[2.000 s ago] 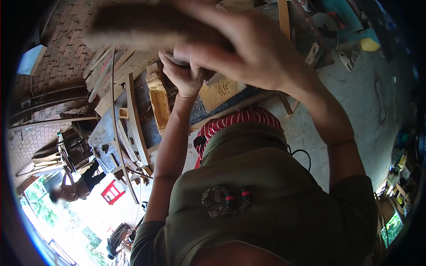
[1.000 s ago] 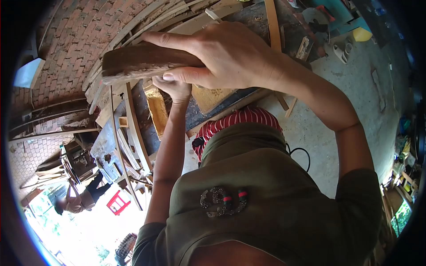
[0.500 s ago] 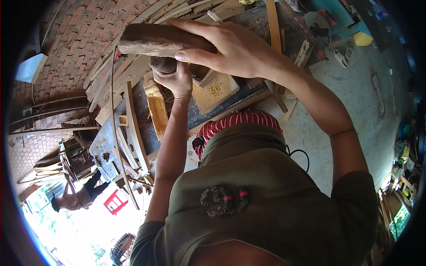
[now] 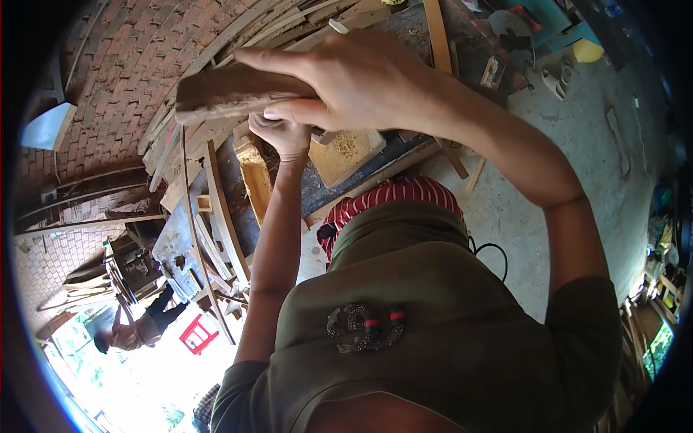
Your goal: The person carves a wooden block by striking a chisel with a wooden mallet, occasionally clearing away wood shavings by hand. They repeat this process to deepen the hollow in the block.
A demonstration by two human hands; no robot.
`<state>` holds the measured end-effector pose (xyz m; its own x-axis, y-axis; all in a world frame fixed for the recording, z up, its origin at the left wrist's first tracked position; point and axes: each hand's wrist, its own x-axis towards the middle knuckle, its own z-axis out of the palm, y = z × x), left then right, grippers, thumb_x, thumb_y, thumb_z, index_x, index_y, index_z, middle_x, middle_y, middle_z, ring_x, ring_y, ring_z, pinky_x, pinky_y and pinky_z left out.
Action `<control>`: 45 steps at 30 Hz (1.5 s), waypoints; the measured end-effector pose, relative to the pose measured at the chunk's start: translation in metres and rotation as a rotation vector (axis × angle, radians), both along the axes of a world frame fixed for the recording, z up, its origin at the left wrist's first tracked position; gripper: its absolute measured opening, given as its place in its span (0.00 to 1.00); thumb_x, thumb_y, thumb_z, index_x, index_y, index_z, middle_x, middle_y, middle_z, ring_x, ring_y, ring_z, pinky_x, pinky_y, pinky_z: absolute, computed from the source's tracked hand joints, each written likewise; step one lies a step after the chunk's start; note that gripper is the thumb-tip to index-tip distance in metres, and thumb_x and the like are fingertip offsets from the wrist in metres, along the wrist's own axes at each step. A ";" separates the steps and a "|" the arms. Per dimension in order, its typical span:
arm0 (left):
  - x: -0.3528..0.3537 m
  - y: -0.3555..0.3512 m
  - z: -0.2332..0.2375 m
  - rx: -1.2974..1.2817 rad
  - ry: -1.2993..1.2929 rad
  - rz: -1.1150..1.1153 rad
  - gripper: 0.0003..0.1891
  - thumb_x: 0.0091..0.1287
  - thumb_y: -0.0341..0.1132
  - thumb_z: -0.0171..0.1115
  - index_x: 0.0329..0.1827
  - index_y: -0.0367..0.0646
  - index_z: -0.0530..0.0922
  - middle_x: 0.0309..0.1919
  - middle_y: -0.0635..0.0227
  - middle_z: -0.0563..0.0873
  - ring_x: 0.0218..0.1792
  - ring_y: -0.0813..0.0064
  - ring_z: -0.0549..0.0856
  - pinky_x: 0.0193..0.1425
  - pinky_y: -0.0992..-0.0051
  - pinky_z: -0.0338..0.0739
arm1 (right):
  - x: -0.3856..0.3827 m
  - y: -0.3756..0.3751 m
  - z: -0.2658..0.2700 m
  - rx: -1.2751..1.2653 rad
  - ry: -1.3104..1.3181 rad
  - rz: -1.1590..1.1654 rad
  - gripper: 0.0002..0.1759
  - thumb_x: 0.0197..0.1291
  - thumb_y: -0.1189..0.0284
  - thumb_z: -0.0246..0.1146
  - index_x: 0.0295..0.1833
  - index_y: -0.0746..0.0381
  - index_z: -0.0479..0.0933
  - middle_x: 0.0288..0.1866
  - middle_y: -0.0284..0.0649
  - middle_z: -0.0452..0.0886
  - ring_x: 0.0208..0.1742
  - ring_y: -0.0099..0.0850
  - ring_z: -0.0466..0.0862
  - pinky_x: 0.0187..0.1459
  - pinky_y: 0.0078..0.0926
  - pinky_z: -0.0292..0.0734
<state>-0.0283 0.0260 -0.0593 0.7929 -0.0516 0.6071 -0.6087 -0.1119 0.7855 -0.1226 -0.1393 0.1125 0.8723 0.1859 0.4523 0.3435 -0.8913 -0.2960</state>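
Note:
A thick, dark brown wood block (image 4: 234,90) with a rough lighter edge is held out over the bench. My right hand (image 4: 368,83) grips its right end, with the index finger stretched along the top and the thumb along the near side. Just below the block is my left hand (image 4: 283,137), its fingers curled and closed close under the wood. What the left hand grips is hidden behind the block. A pale, sawdust-strewn board (image 4: 350,155) and a hollowed yellowish wood piece (image 4: 253,180) lie on the bench beneath my hands.
Long planks (image 4: 224,209) lean at the left, near a brick wall (image 4: 151,65). A co-worker (image 4: 133,332) stands at the far left by a red plastic stool (image 4: 197,334). Sandals (image 4: 556,83) rest on the concrete floor (image 4: 520,187) at the right.
The wood block and my right hand have moved left and slightly down. The dark rounded thing in my left hand, visible before, is now hidden behind the block.

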 end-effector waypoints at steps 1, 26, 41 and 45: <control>-0.005 -0.006 0.009 -0.134 -0.006 0.010 0.39 0.56 0.45 0.79 0.61 0.31 0.65 0.56 0.56 0.77 0.55 0.68 0.79 0.63 0.65 0.72 | 0.000 -0.004 -0.006 0.000 -0.003 -0.005 0.33 0.68 0.45 0.60 0.73 0.48 0.71 0.11 0.32 0.73 0.09 0.21 0.70 0.13 0.26 0.73; 0.025 -0.017 0.090 -0.424 0.255 -0.047 0.09 0.62 0.25 0.65 0.29 0.38 0.72 0.16 0.67 0.78 0.13 0.80 0.75 0.15 0.78 0.68 | -0.025 -0.021 -0.054 0.474 0.302 -0.095 0.39 0.68 0.45 0.61 0.78 0.54 0.65 0.57 0.51 0.85 0.53 0.45 0.88 0.56 0.39 0.81; 0.004 -0.021 0.074 -0.242 0.311 -0.133 0.08 0.61 0.26 0.67 0.29 0.40 0.75 0.20 0.70 0.80 0.18 0.82 0.77 0.22 0.78 0.72 | -0.008 -0.015 -0.014 0.611 0.069 -0.054 0.40 0.64 0.38 0.60 0.74 0.52 0.72 0.44 0.49 0.89 0.36 0.40 0.90 0.41 0.37 0.87; 0.013 -0.005 0.054 0.064 0.091 0.013 0.21 0.54 0.38 0.74 0.44 0.31 0.77 0.35 0.62 0.85 0.33 0.73 0.84 0.38 0.71 0.79 | 0.002 0.000 0.005 0.258 0.005 -0.034 0.37 0.64 0.43 0.63 0.73 0.51 0.73 0.29 0.41 0.86 0.25 0.32 0.86 0.29 0.33 0.83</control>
<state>-0.0153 0.0214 -0.0054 0.8455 -0.0770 0.5284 -0.5334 -0.1710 0.8284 -0.1208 -0.1394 0.1171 0.8783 0.0355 0.4769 0.3128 -0.7969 -0.5168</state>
